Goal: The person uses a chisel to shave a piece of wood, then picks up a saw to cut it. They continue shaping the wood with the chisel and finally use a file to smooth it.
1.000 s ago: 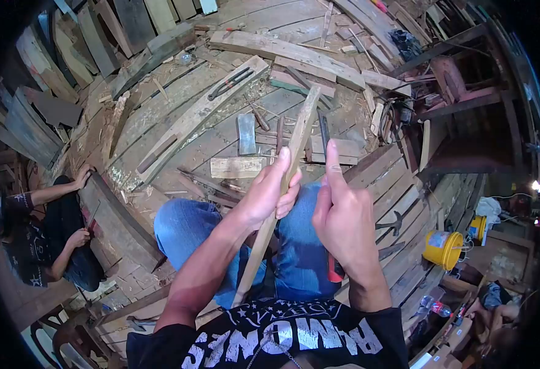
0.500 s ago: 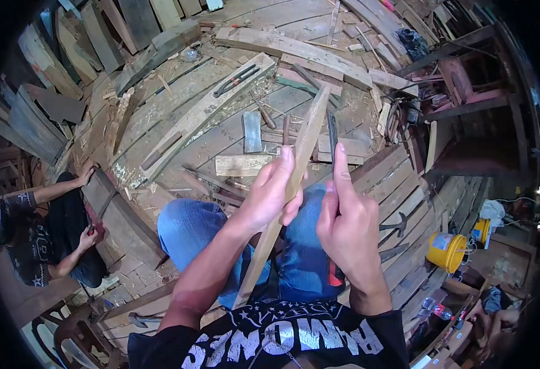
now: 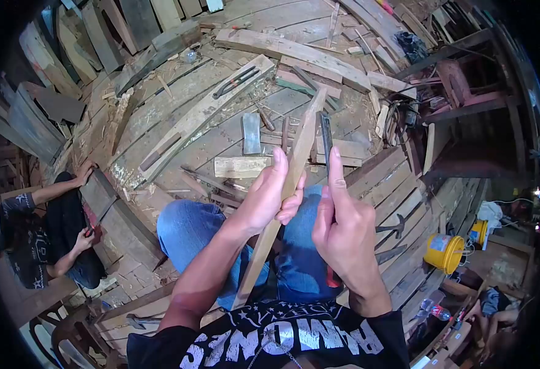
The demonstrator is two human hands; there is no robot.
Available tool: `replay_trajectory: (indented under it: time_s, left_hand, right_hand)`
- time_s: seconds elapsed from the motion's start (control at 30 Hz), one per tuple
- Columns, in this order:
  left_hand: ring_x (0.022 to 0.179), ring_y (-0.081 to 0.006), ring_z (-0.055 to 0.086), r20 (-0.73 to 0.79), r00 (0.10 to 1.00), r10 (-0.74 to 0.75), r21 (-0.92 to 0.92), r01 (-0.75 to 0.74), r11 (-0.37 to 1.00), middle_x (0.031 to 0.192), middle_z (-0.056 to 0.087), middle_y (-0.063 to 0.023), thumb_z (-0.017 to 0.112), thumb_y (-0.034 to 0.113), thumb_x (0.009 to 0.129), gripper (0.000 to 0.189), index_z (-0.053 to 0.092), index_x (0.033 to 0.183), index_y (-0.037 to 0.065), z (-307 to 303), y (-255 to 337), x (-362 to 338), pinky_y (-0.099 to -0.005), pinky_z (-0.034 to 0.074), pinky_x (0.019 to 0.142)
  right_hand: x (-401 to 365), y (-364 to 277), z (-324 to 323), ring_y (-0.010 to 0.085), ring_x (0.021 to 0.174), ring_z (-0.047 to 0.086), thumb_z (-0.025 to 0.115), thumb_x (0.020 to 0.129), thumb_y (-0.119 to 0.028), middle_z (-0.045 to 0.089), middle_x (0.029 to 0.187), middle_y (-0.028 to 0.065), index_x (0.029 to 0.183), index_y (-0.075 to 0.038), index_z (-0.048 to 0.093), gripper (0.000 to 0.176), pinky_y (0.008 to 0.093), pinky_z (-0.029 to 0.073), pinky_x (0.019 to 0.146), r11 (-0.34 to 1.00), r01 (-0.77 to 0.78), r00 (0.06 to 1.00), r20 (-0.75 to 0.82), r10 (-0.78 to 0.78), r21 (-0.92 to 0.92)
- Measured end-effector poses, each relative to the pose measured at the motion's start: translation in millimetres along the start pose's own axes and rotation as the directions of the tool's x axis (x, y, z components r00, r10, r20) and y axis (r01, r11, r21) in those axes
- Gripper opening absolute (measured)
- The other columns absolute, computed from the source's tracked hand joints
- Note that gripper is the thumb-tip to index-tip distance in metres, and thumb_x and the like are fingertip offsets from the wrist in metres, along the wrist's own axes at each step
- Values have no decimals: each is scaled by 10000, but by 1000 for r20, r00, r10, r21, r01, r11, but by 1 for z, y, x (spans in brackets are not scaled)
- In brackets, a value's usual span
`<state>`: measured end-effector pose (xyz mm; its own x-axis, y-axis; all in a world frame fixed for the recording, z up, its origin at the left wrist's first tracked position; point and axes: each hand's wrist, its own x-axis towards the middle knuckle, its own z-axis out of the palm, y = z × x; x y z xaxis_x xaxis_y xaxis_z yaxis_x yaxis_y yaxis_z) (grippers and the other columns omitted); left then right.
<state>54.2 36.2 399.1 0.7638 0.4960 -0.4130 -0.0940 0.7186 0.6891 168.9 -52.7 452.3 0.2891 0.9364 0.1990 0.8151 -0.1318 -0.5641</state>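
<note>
My left hand (image 3: 268, 197) is wrapped round a long narrow wooden strip (image 3: 304, 138), its thumb pointing up along the near side. The strip slants from my lap up to a tapered far end. Beside it, my right hand (image 3: 347, 227) is closed on a chisel (image 3: 326, 138) with a long dark blade and a red handle end (image 3: 333, 278). The forefinger lies stretched along the blade. The blade's far end is close to the right edge of the strip. Palm and fingers hide most of the handle.
A co-worker (image 3: 33, 227) sits at the left by a thick board (image 3: 125, 209). Long-handled pincers (image 3: 236, 82) lie on a plank ahead. A hammer (image 3: 393, 227) and a yellow bucket (image 3: 445, 253) are at my right. Offcuts and shavings litter the plank floor.
The chisel and my right hand have shifted slightly left, bringing the blade nearer the wooden strip. My left hand keeps its hold. The co-worker's tool has tilted.
</note>
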Motion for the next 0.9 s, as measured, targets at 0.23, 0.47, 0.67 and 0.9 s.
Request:
replay_trajectory:
  time_s: [0.23,0.47,0.67,0.9]
  left_hand:
    - [336,-81,329,78,997,17,79,-23,997,468,349,20,205,620,971,621,410,722,89,-4,5,0,-235,301,330]
    - [308,-69,305,72,997,8,60,-13,998,443,323,27,216,623,968,619,395,693,97,-4,3,6,-216,289,294]
    - [309,-63,287,52,999,-8,72,4,997,438,307,30,180,621,970,614,375,695,108,6,-1,9,-216,265,284]
    - [311,-64,288,-39,998,-44,79,46,996,444,314,29,186,627,966,617,407,720,107,11,2,13,-218,263,293]
  right_hand:
    - [0,2,-2,251,421,546,534,821,81,500,518,166,1395,-19,424,593,334,413,459,998,59,998,-2,-59,20]
    - [-6,-1,-9,264,424,546,537,827,65,502,518,164,1392,-11,424,581,354,422,467,1000,-2,998,60,3,-9]
    - [-7,2,-11,288,435,556,525,786,91,515,524,167,1405,-11,404,639,372,434,478,1000,-21,997,72,22,-18]
    - [-1,8,4,303,447,570,521,767,100,531,531,173,1405,-4,398,658,388,436,471,999,-24,999,29,25,-36]
